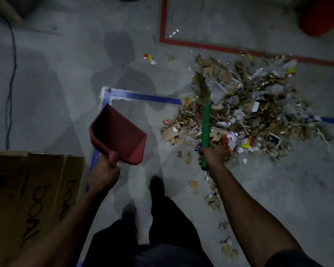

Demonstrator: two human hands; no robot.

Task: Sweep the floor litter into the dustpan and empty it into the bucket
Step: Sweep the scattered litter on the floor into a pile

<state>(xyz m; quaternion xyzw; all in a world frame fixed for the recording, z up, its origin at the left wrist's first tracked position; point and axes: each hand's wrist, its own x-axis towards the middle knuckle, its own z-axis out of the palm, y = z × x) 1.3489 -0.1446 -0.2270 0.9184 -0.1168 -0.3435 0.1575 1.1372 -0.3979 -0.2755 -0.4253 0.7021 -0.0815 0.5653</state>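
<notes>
A big pile of litter (245, 106), mostly cardboard scraps, paper and wrappers, lies on the grey floor at centre right. My right hand (213, 153) grips the green handle of a broom (205, 126), whose brown bristles point away over the near-left part of the pile. My left hand (104, 170) holds the handle of a red dustpan (118, 135), lifted above the floor left of the pile, with its inside bare. A red bucket (322, 16) stands at the top right corner, partly cut off.
A cardboard box (27, 193) with black writing sits at the lower left. Blue tape (143, 96) and red tape (201, 45) mark lines on the floor. Stray scraps (214, 199) trail beside my right arm. A dark cable (11, 83) runs along the left. My feet (143, 199) are below.
</notes>
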